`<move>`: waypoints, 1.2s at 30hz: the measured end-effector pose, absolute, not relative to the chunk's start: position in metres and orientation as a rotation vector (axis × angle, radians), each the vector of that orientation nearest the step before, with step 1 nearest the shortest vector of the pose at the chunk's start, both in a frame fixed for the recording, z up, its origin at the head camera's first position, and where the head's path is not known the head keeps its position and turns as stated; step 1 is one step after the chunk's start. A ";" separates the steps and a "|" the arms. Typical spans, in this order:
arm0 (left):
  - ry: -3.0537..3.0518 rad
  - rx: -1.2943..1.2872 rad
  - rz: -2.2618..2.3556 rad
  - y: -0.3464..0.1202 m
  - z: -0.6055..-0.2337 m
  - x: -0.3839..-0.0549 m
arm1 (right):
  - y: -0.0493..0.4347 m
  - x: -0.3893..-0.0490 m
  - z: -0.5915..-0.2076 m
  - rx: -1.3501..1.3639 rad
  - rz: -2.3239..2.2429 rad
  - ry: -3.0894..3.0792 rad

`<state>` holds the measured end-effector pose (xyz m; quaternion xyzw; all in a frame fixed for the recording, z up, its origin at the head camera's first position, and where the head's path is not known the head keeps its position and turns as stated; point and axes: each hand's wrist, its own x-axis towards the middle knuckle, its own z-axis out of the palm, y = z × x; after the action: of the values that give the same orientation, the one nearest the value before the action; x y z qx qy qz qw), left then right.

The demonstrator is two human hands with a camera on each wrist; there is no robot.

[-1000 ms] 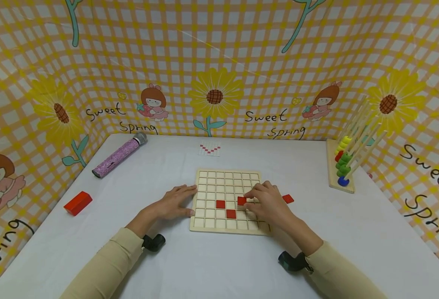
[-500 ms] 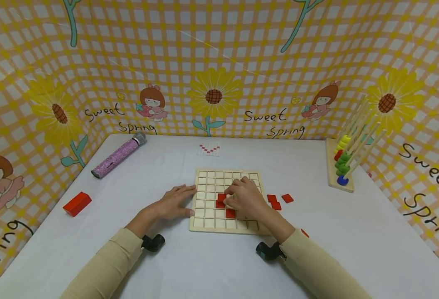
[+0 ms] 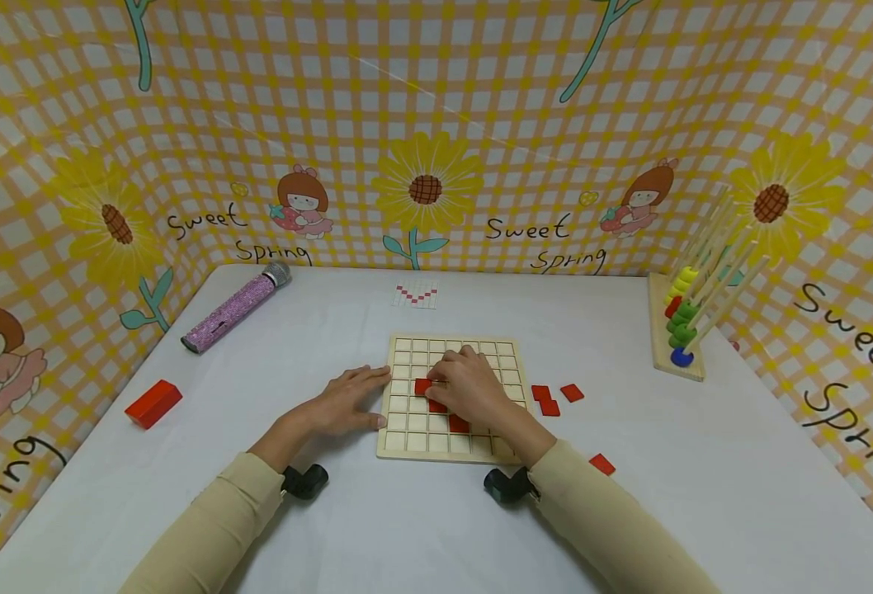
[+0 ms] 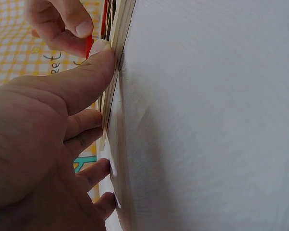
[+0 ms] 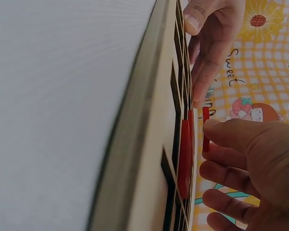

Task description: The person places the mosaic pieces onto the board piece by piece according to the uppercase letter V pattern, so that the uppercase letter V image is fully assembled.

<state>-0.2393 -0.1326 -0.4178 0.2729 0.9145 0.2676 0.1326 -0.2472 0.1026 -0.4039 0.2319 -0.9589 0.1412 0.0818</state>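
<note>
A wooden grid board (image 3: 417, 446) lies flat on the white table. My left hand (image 3: 346, 403) touches its left edge, with thumb and fingers spread along it. My right hand (image 3: 472, 388) is above the grid and pinches a red square tile (image 3: 422, 387) between thumb and fingers. In the right wrist view this pinched tile (image 5: 205, 113) stands slightly apart from the board's surface. Two more red tiles lie in grid cells, one (image 3: 437, 407) partly behind the right hand and another (image 3: 459, 424) one row nearer. Any cells beneath the hand are hidden.
Several loose red tiles (image 3: 549, 407) lie right of the board. Behind it is a small pattern card (image 3: 415, 294). A glittery microphone (image 3: 236, 309) and a red block (image 3: 153, 403) lie at left. At right stands a wooden peg stand (image 3: 677, 330) with coloured beads.
My right hand has moved left across the board, carrying the red tile toward the left columns. Loose tiles at right have come into view. My left hand has stayed put.
</note>
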 end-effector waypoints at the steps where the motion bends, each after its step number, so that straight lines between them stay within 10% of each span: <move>1: 2.652 0.799 0.781 -0.133 -0.418 -0.239 | 0.102 -0.248 -0.404 0.699 0.423 -2.867; 36: 2.655 0.780 0.762 -0.133 -0.419 -0.241 | 0.097 -0.253 -0.409 0.721 0.383 -2.912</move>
<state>-0.2407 -0.1329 -0.4190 0.2692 0.9165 0.2630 0.1354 -0.2535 0.0971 -0.4091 0.2381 -0.9612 0.1264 0.0586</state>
